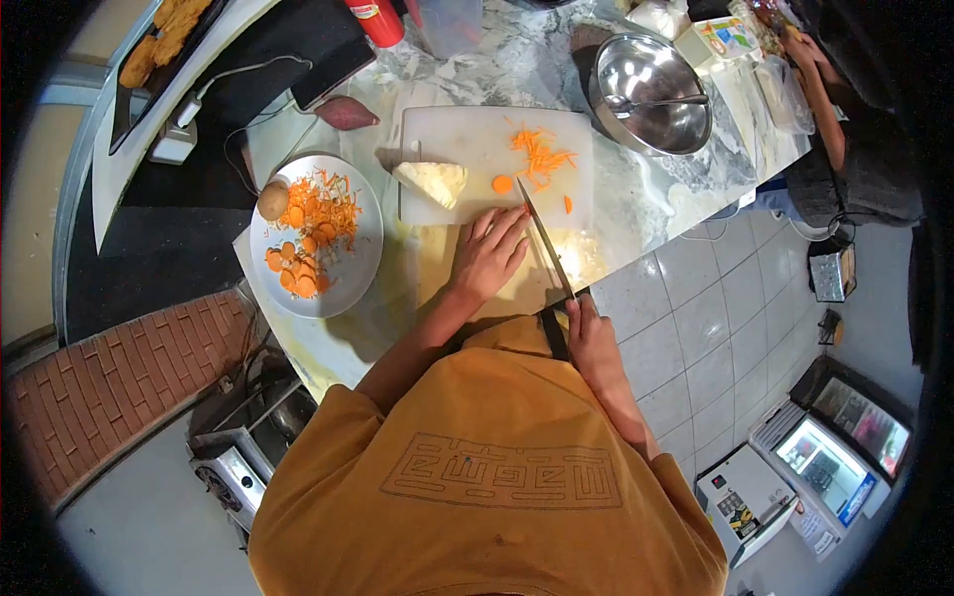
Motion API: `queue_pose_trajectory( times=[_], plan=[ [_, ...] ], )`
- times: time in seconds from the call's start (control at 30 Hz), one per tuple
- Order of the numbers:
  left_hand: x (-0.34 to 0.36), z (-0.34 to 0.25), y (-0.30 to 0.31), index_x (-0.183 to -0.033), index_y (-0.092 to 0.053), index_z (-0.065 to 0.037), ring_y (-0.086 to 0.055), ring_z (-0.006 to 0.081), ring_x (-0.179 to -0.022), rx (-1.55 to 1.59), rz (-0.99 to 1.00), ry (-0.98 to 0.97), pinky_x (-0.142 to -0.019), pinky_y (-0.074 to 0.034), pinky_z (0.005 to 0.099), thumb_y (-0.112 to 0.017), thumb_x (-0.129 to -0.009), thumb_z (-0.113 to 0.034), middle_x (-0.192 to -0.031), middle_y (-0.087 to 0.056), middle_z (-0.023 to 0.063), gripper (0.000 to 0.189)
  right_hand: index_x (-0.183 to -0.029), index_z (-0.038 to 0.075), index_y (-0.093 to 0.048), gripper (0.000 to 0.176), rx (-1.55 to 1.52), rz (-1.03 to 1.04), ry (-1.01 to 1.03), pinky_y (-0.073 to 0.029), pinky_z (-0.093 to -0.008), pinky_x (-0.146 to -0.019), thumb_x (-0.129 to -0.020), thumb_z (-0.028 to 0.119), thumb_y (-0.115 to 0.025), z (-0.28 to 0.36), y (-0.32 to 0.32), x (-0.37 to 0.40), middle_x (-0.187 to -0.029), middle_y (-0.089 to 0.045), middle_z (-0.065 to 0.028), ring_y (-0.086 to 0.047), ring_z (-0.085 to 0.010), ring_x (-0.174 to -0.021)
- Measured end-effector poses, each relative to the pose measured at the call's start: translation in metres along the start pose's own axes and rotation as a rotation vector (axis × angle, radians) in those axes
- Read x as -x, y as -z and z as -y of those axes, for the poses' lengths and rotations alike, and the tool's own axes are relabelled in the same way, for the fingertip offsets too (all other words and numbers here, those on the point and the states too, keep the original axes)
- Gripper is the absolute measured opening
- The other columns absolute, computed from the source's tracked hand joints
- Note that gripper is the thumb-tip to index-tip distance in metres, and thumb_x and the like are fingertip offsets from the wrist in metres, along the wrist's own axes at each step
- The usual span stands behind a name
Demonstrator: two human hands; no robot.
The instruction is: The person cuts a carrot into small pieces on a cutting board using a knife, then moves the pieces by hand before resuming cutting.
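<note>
My right hand is closed round the handle of a kitchen knife, its blade slanting up to the left over the front edge of a white cutting board. Beside the blade, my left hand has its fingers together and bent down on a small orange-red piece, seemingly carrot, mostly covered by the fingertips. A round carrot slice lies just beyond the knife tip. Carrot shreds are heaped farther back, and a small carrot bit lies right of the blade. A pale cream wedge rests at the board's left.
Carrot slices and shreds fill part of a white plate on the left; a brown round item sits at its rim. Behind are a purple sweet potato, a red bottle and a steel bowl. Another person's hands are at far right.
</note>
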State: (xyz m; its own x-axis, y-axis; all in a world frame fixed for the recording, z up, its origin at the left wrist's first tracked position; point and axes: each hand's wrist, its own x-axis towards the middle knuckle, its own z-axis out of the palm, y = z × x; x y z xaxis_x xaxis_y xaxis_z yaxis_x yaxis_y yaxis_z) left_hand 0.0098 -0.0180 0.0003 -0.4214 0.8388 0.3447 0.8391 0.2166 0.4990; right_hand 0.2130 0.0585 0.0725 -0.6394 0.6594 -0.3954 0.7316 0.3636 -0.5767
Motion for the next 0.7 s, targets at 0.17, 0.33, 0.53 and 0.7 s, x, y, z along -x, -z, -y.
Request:
queue_pose_trajectory(
  times=[0.17,0.33,0.53,0.7],
  plan=[
    [0.0,0.001,-0.001,-0.122,-0.063,-0.004,-0.053,0.0267,-0.117,0.007,-0.016,-0.012,-0.098,-0.043,0.041,-0.064,-0.091,-0.02,-0.131,-0.059,0.0044,0.036,-0.1,-0.001,-0.048,0.028,0.036,0.012,0.004,-0.045,-0.0609,-0.055,-0.104,0.027,-0.045,0.005,-0.003,0.001,-0.068,-0.059,-0.0344,-0.058,-0.0552,-0.068],
    [-0.001,0.002,0.0,-0.122,-0.063,-0.004,-0.053,0.026,-0.117,0.018,-0.02,-0.019,-0.099,-0.043,0.0406,-0.063,-0.09,-0.019,-0.131,-0.059,0.0044,0.036,-0.102,-0.001,-0.047,0.03,0.085,0.025,-0.051,-0.048,-0.0618,-0.058,-0.104,0.028,-0.043,0.004,-0.015,-0.003,-0.071,-0.061,-0.0341,-0.06,-0.0553,-0.07],
    [-0.003,0.0,0.001,-0.125,-0.062,-0.003,-0.053,0.0268,-0.117,0.023,-0.02,-0.01,-0.099,-0.043,0.0407,-0.064,-0.09,-0.019,-0.132,-0.058,0.0042,0.038,-0.103,-0.002,-0.048,0.033,0.038,0.067,-0.111,-0.048,-0.0607,-0.065,-0.104,0.031,-0.042,0.008,-0.012,-0.007,-0.079,-0.061,-0.0362,-0.061,-0.0534,-0.081],
    [-0.001,0.0,0.0,-0.126,-0.061,-0.004,-0.053,0.0246,-0.117,-0.008,-0.022,0.004,-0.098,-0.043,0.0396,-0.064,-0.09,-0.021,-0.132,-0.058,0.0032,0.04,-0.099,-0.003,-0.052,0.043,-0.223,0.159,-0.034,-0.046,-0.0483,-0.07,-0.105,0.037,-0.041,-0.017,0.004,-0.01,-0.079,-0.058,-0.0329,-0.058,-0.0437,-0.075]
  ],
)
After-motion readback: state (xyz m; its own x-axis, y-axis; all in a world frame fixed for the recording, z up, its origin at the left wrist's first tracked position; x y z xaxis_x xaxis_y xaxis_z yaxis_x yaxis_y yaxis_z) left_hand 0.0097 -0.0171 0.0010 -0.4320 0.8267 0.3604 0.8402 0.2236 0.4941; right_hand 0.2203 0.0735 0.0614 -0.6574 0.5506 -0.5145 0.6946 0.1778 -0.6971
